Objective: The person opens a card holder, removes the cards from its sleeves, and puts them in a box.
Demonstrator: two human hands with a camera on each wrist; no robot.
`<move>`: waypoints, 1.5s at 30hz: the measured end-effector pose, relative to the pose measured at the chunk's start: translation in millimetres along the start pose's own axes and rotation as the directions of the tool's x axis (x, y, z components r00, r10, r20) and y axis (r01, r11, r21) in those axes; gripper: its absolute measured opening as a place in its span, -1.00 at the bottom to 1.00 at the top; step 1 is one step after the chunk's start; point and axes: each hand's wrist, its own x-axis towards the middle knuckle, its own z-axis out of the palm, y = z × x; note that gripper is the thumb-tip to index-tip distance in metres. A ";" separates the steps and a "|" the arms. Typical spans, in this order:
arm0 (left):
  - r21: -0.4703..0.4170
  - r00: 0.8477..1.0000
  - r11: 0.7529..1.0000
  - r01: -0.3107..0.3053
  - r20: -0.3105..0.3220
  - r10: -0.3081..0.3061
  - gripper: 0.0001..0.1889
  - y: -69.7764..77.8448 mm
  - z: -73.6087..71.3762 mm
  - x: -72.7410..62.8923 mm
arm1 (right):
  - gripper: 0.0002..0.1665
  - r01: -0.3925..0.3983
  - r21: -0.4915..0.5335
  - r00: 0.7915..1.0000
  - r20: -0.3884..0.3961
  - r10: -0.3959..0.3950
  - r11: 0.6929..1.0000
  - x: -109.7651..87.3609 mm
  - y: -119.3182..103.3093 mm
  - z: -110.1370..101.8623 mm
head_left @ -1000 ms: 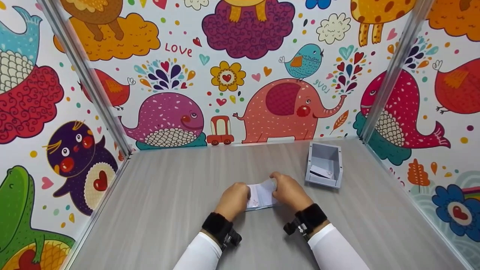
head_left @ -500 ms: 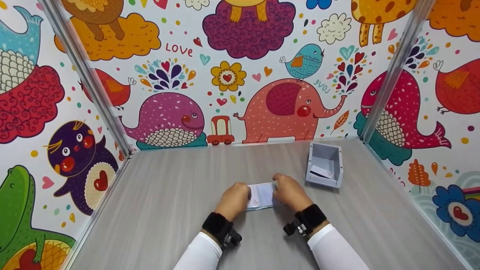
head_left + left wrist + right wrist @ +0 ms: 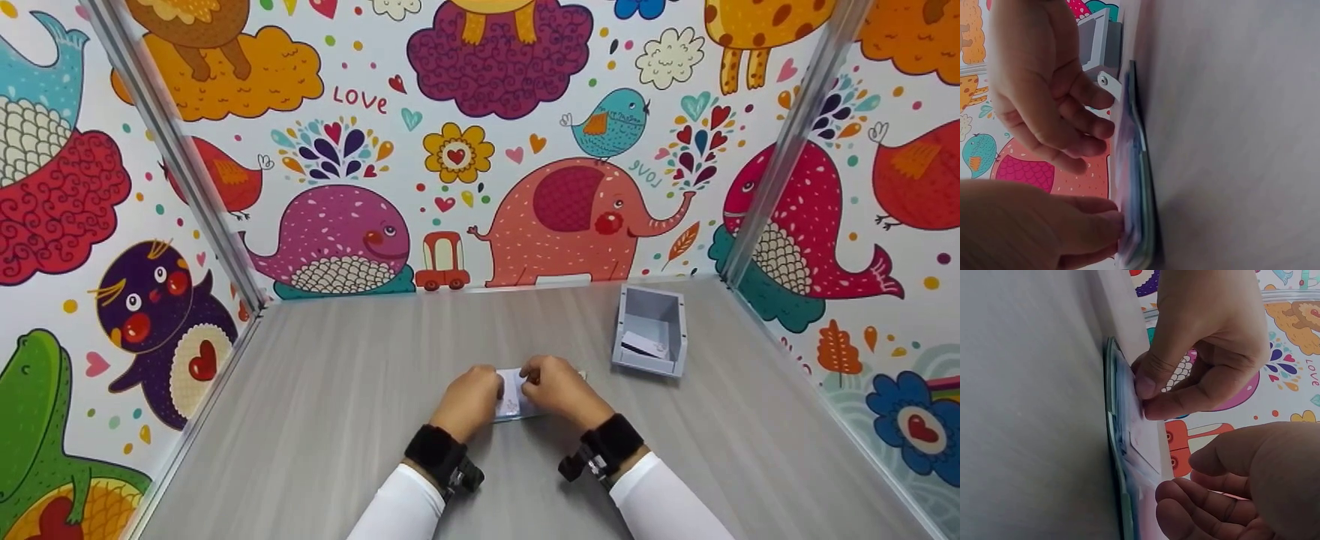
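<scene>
Left hand (image 3: 469, 394) pinches left end of card holder (image 3: 511, 401), probably to steady it against sliding. Right hand (image 3: 562, 386) holds nothing: fingers loosely curled over holder, thumb apart from fingertips. Holder lies opened out on tabletop (image 3: 337, 412) between 2 hands, likely so clear sleeves face up. Snap tab (image 3: 1107, 82) sticks out at right end, seemingly out of fingers' way. Bin (image 3: 649, 306) with cards (image 3: 643, 341) sits beyond right hand, apparently within easy reach.

Versus 1.0 s ago: right hand shifted from holder's right edge toward middle; raised sleeve there no longer seen; left hand and bin unchanged.

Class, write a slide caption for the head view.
Left hand holds a card holder, right hand over it, grey box beyond.
</scene>
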 end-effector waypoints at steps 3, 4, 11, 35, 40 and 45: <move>-0.005 1.000 0.999 0.031 0.001 -0.031 -0.89 0.6 -1.8 -0.2 | -0.81 -0.023 0.004 1.000 0.016 0.023 1.000 -0.7 1.5 3.2; -0.008 0.999 0.999 0.047 -0.001 -0.047 -0.90 0.7 -2.6 -0.2 | -0.80 -0.034 0.006 0.999 0.023 0.034 0.999 -0.8 2.1 4.2; 0.052 0.995 0.993 0.102 0.001 -0.102 -0.87 1.5 -5.5 0.5 | -0.77 -0.080 0.020 0.996 0.036 0.080 0.997 -1.1 7.2 7.7; -0.056 0.995 0.994 0.094 0.049 -0.091 -0.83 4.7 -4.6 -0.7 | -0.55 -0.290 0.286 0.957 0.070 0.282 0.913 3.7 10.4 9.2; -0.042 0.994 0.995 0.095 0.067 -0.092 -0.86 5.1 -4.2 0.4 | -0.56 -0.315 0.357 0.948 0.076 0.309 0.880 3.2 14.7 11.0; -0.043 0.993 0.994 0.103 0.069 -0.100 -0.86 6.2 -4.9 1.6 | -0.59 -0.360 0.418 0.930 0.089 0.357 0.834 1.2 13.2 9.7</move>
